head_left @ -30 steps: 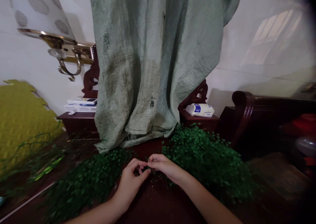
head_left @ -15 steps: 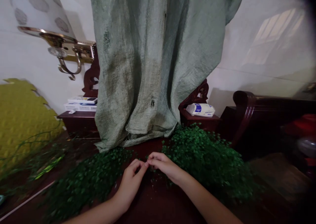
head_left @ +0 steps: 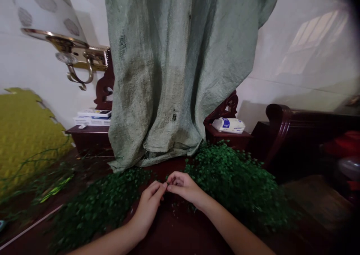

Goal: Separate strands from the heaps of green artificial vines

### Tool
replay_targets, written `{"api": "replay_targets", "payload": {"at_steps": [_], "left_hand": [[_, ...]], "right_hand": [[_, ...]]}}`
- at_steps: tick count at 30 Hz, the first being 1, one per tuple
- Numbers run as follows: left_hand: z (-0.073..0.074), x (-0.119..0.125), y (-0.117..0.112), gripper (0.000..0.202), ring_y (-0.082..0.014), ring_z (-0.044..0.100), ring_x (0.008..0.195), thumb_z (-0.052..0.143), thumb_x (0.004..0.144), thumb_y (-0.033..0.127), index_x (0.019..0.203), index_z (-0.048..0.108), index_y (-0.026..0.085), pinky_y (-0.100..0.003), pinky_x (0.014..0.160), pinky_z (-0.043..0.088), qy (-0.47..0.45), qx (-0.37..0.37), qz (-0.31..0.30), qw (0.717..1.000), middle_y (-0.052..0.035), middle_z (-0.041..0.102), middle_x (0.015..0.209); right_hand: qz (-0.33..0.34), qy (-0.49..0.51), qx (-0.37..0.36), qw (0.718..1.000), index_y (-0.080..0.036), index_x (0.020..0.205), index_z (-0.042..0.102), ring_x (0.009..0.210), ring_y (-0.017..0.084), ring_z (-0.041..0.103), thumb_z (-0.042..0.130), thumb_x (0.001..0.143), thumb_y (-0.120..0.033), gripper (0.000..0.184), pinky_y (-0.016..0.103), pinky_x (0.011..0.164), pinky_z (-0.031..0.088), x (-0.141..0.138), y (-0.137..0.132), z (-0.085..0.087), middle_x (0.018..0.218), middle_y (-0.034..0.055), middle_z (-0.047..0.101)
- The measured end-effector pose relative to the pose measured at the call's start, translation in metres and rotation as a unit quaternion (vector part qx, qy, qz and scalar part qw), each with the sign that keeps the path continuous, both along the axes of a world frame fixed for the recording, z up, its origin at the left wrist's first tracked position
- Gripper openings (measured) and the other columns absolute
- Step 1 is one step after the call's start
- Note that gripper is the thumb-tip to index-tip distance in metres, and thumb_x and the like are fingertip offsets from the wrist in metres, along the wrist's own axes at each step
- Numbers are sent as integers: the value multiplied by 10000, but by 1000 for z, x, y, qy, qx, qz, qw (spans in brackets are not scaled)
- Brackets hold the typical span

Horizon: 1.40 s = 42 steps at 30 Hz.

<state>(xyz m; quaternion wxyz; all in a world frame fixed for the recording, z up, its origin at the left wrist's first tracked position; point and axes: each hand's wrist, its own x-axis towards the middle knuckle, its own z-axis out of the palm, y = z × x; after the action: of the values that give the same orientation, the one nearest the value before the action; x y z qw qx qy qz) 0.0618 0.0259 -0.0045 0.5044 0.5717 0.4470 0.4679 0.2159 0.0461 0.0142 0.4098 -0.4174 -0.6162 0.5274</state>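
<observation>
My left hand [head_left: 150, 202] is closed in a pinch, thumb against forefinger; whatever is between them is too small to make out. Right beside it, my right hand [head_left: 184, 187] has its fingers curled, the thumb and fingertips close to the left thumb tip. What these fingers hold, if anything, cannot be told. To the left lies a heap of small-leaved green sprigs [head_left: 95, 206]. A larger pile of the same green foliage [head_left: 233, 183] spreads out to the right. Both piles rest on a dark red wooden surface [head_left: 180, 232], where tiny pale bits are scattered between my arms.
A grey-green woven sack [head_left: 174, 78] hangs over the back. A tissue pack [head_left: 229, 125] and flat boxes [head_left: 92, 118] sit on dark wooden ledges. At left are a yellow foam mat [head_left: 28, 131], a wall lamp [head_left: 62, 41] and a thin pale stick [head_left: 30, 228].
My right hand's fingers have spread slightly and lifted a little from the left fingertips. The left hand keeps its pinch in nearly the same place.
</observation>
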Motion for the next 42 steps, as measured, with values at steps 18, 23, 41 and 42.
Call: {"api": "replay_targets", "payload": {"at_steps": [18, 23, 41, 42], "left_hand": [[-3, -5, -3, 239, -210, 623, 909, 559, 854, 296, 990, 749, 247, -321, 820, 493, 88, 194, 30, 976, -59, 658, 958], [-7, -6, 1, 236, -236, 653, 906, 587, 828, 339, 943, 763, 233, -350, 831, 508, 75, 176, 40, 981, -69, 718, 944], [-4, -5, 2, 421, -209, 622, 625, 519, 807, 488, 986, 711, 160, -306, 638, 496, 100, 76, 62, 990, -41, 695, 683], [-6, -5, 2, 425, -210, 620, 626, 510, 813, 489, 991, 706, 156, -305, 635, 494, 102, 76, 61, 990, -37, 684, 664]], "right_hand": [[0, 31, -23, 999, -167, 780, 614, 695, 129, 581, 783, 657, -371, 291, 289, 719, 447, 1, 5, -8, 737, -10, 632], [0, 32, -34, 999, -165, 787, 622, 660, 120, 562, 799, 631, -425, 351, 283, 686, 443, 2, 6, -11, 709, -17, 611], [-18, 21, -15, 1000, -175, 793, 607, 670, 126, 540, 759, 674, -400, 296, 281, 675, 440, -1, 7, -14, 705, -18, 578], [-20, 20, -12, 1000, -176, 789, 604, 668, 125, 537, 757, 675, -395, 291, 278, 671, 436, -1, 7, -14, 703, -20, 575]]}}
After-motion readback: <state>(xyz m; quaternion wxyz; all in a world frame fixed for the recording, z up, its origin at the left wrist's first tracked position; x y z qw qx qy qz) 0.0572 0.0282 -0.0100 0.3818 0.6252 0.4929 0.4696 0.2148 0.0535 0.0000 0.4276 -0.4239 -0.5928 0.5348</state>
